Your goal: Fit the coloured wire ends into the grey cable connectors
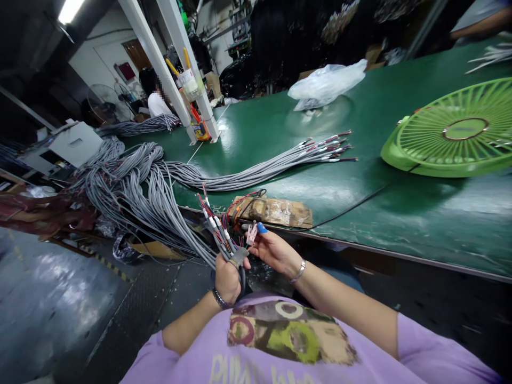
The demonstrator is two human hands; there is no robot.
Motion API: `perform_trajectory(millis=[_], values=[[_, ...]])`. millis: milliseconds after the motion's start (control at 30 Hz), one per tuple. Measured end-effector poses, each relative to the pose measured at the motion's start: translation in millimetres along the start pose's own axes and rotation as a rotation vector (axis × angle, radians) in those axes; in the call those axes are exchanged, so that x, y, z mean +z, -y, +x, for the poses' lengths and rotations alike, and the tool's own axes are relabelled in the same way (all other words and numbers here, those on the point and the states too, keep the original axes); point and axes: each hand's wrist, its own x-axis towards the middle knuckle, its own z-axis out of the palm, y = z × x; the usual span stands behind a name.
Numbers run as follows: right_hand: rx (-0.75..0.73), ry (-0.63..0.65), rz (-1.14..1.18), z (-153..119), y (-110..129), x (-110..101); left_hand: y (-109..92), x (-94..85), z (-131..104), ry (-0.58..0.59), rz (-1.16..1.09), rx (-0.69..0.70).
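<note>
My left hand (228,281) is wrapped round a bundle of grey cables (200,246). Their stripped ends, with white sleeves and thin coloured wires (219,226), fan out above the fist. A flat grey piece (239,257) lies across the bundle at my left thumb. Beside it, my right hand (274,252) has its fingers pinched together close to a few fine wire ends; what they hold is too small to make out. One right fingertip wears a blue cover (261,228). Right by it is a small pink clip-like piece (252,233).
A wooden block (286,212) with red and black leads sits at the green table's (360,208) near edge. More grey cables (248,178) lie across the table and heap at left. A green fan (464,128), its black cord and a plastic bag (328,85) are farther right. White posts (192,69) rise behind.
</note>
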Motion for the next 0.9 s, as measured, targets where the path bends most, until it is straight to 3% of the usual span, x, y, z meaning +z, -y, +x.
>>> perform_trajectory(millis=[400, 567, 767, 900], values=[[-0.055, 0.012, -0.005, 2.4, -2.5, 2.8, -5.1, 2.0, -2.3, 0.034, 0.082, -0.014], [0.101, 0.103, -0.031, -4.4, 0.7, -12.5, -5.6, -2.3, -5.5, 0.051, 0.106, -0.006], [0.273, 0.299, -0.334, -17.3, 15.5, -25.2, 1.3, -14.6, -13.0, 0.116, 0.176, 0.020], [0.232, 0.268, -0.569, -19.5, 22.7, -12.8, 0.4, -18.4, -15.1, 0.213, 0.230, 0.003]])
